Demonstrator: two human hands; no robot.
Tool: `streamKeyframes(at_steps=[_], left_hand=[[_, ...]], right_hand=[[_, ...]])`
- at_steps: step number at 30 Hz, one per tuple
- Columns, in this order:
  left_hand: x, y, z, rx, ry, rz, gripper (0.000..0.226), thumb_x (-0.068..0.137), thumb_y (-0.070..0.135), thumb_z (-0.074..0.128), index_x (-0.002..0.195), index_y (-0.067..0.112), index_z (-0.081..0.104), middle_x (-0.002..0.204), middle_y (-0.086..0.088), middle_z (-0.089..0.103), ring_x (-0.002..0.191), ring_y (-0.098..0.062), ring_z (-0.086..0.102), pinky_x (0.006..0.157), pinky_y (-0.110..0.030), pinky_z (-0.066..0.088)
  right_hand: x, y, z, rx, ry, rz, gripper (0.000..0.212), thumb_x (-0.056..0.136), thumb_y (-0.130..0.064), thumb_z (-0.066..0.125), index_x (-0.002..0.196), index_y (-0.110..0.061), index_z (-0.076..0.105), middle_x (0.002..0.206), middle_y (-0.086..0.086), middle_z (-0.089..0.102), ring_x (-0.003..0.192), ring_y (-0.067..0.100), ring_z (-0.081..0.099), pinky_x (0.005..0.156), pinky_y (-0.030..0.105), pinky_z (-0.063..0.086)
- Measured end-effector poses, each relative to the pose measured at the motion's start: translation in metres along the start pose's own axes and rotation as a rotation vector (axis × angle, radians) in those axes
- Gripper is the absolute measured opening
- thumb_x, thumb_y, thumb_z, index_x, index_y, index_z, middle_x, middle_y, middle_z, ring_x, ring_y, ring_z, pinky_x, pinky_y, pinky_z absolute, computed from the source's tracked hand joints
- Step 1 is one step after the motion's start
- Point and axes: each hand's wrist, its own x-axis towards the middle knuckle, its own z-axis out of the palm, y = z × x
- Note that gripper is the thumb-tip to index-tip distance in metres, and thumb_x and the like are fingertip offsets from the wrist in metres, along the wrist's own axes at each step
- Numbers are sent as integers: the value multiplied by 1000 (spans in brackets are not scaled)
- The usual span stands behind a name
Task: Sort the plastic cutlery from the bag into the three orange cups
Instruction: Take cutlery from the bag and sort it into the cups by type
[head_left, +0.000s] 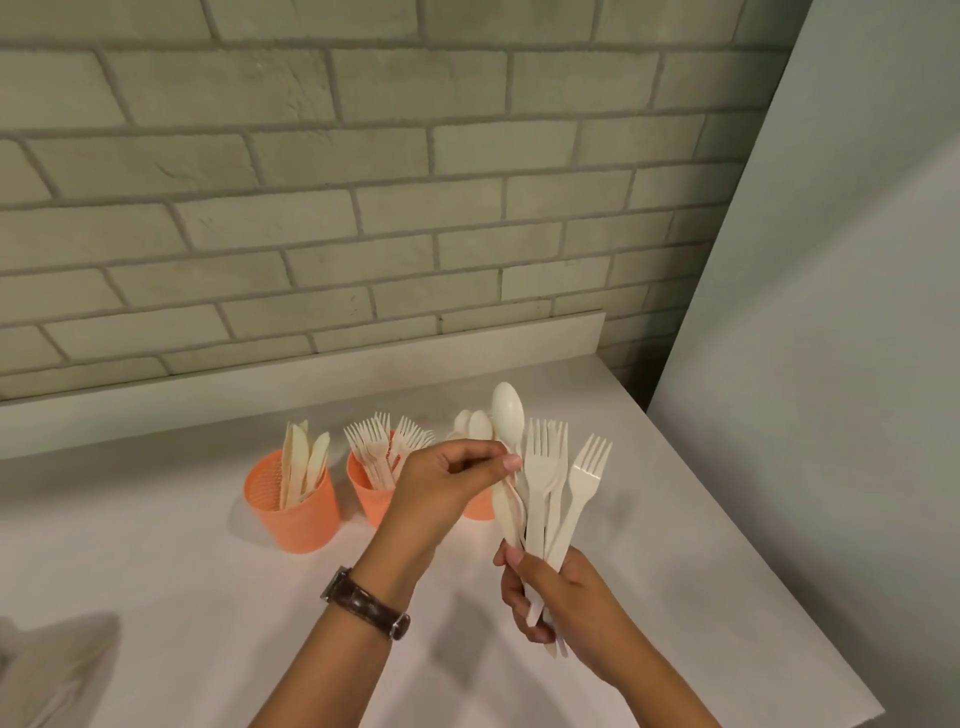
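Note:
Three orange cups stand in a row on the white counter. The left cup (298, 512) holds knives, the middle cup (370, 493) holds forks, and the right cup (480, 506), mostly hidden behind my left hand, holds spoons. My right hand (558, 605) grips a fanned bunch of white cutlery (550, 488), mostly forks, by the handles. My left hand (447, 483) pinches the handle of a white spoon (508, 415) that stands up from that bunch.
A crumpled clear plastic bag (49, 670) lies at the lower left corner. A grey brick wall with a low ledge (311, 384) runs behind the cups. The counter's edge (753, 561) slants down the right side beside a pale panel.

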Motion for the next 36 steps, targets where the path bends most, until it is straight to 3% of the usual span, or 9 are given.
streamKeyframes(at_steps=[5,9,15,20,23,26,28,31,36], left_hand=[[23,15,-6,-299,-16,-99,9,67,22,73,76,18,71,64,5,55,53,-5,39,48,-14,37],[41,28,-8,-200,60,45,4,77,16,71,75,19,72,68,1,56,55,-6,39,52,-17,36],[65,5,-3,-78,423,217,8,76,13,74,83,13,71,77,6,69,59,7,59,62,-9,45],[74,-56,4,267,431,84,19,76,17,75,93,10,74,89,-4,74,86,-16,68,74,-22,47],[62,-64,4,363,389,42,35,78,17,72,112,7,67,103,-7,72,97,-20,66,83,-25,46],[35,-55,4,340,379,109,44,80,20,71,122,15,60,99,4,67,88,-18,63,83,-36,51],[9,-45,7,239,322,121,33,81,20,70,113,22,65,86,7,65,74,-13,60,70,-33,53],[-25,-35,12,167,263,103,11,79,19,71,80,30,71,68,12,69,55,0,52,53,-13,46],[-54,-22,14,209,235,203,12,71,23,77,65,31,70,73,16,69,54,-2,46,58,-10,40]], right_hand=[[-8,1,-7,-67,52,12,19,96,-27,47,87,-14,59,56,0,46,45,15,38,47,25,33],[-15,5,-12,-39,99,44,19,98,-22,44,90,-11,57,56,0,47,45,14,38,46,24,32],[-19,6,-22,-30,217,90,19,98,-22,44,89,-10,57,56,2,46,47,17,35,46,25,30],[-21,6,-24,-24,224,82,19,98,-22,45,89,-10,57,56,2,46,46,17,35,45,24,31],[-21,6,-23,-26,212,72,20,98,-23,45,90,-10,58,56,2,47,45,15,38,45,24,33],[-20,6,-22,19,194,66,19,97,-23,46,92,-10,59,56,3,47,42,16,37,44,24,31],[-18,5,-21,74,163,48,21,92,-28,50,92,-9,58,56,6,47,39,17,35,44,24,29],[-15,3,-16,106,111,33,21,91,-28,53,89,-7,56,57,8,48,35,18,35,42,23,29],[-8,-1,1,-45,124,7,25,96,-24,50,76,-7,51,56,8,51,33,15,37,40,23,29]])
